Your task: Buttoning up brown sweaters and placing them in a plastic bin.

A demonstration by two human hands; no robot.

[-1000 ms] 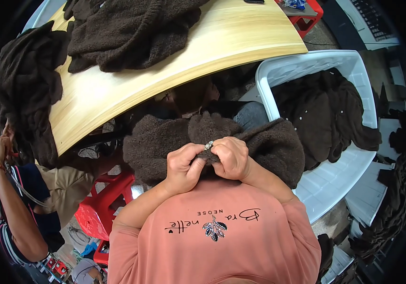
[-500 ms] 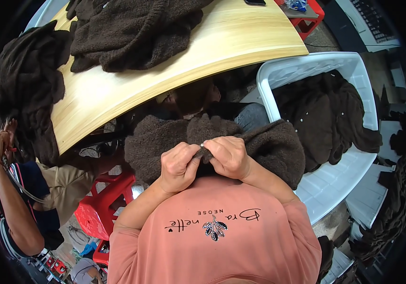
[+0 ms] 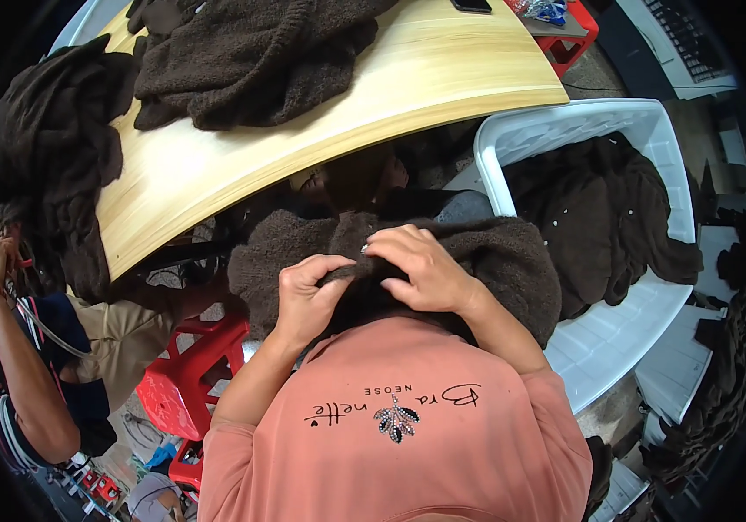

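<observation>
A dark brown knitted garment (image 3: 503,261) lies bunched across my lap. My left hand (image 3: 308,291) is closed, pinching a folded edge of the knit between thumb and fingers. At the middle of the garment, a small shiny button (image 3: 363,250) shows by the fingertips of my right hand (image 3: 425,268). That hand is open, its thumb spread away from the fingers, and the fingertips rest on or just beside the button.
A wooden table (image 3: 442,70) ahead carries brown knitwear (image 3: 251,65) and a phone (image 3: 472,5). At right stands a white plastic bin (image 3: 599,352) holding brown garments (image 3: 590,217). A co-worker's arm (image 3: 21,365) and a red stool (image 3: 183,391) are at left.
My hands have moved apart from their joint pinch at the button. The left went slightly left, still gripping the knit; the right moved a little right and forward, its thumb opening away.
</observation>
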